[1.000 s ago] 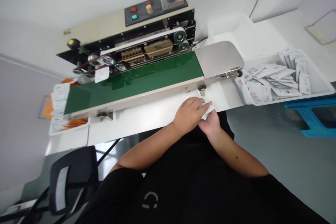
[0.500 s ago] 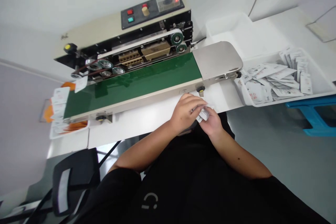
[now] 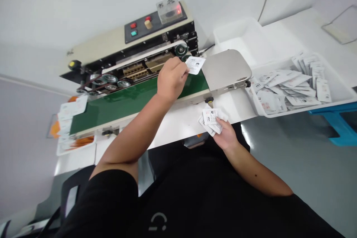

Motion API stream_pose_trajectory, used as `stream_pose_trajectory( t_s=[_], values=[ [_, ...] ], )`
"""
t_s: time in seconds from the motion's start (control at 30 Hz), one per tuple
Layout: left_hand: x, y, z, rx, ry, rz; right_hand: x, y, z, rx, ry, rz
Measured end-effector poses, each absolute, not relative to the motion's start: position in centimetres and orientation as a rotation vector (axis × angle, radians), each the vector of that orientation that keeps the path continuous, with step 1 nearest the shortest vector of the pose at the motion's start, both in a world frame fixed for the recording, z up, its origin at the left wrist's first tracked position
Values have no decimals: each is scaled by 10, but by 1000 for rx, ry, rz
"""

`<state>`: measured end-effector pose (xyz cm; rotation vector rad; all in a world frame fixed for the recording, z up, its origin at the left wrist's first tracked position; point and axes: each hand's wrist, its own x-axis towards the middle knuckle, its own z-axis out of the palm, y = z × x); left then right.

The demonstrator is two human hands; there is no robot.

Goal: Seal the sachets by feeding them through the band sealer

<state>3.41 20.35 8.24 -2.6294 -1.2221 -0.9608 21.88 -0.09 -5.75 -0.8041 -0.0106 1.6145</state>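
Note:
My left hand (image 3: 172, 79) is raised over the green conveyor belt (image 3: 114, 108) of a band sealer (image 3: 103, 46). Its fingers pinch one white printed sachet (image 3: 195, 64) by the edge, close to the sealer's green rollers at the belt's right end. Lower down, in front of the white table's edge, my right hand (image 3: 226, 135) is closed on a fanned stack of similar sachets (image 3: 212, 118), thumb on top. Most of the left fingertips are hidden behind the hand's back.
To the right, a white bin (image 3: 260, 108) holds many sachets, near a blue stool (image 3: 341, 126). A metal plate (image 3: 227, 67) extends the belt rightward. At the belt's left end, sachets (image 3: 69, 113) hang over a small white tray (image 3: 60, 151) containing orange pieces.
My hands were together at the stack; the left has moved up and left to the belt with one sachet. The right stays low, its stack now fanned. The view has shifted slightly.

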Motion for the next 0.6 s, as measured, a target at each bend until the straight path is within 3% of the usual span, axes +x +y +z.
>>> stream_pose_trajectory(
  t_s=[0.6],
  values=[
    [15,225,80,-2454,-1296,-733,230,-4,-51,-796,-18,1630]
  ],
)
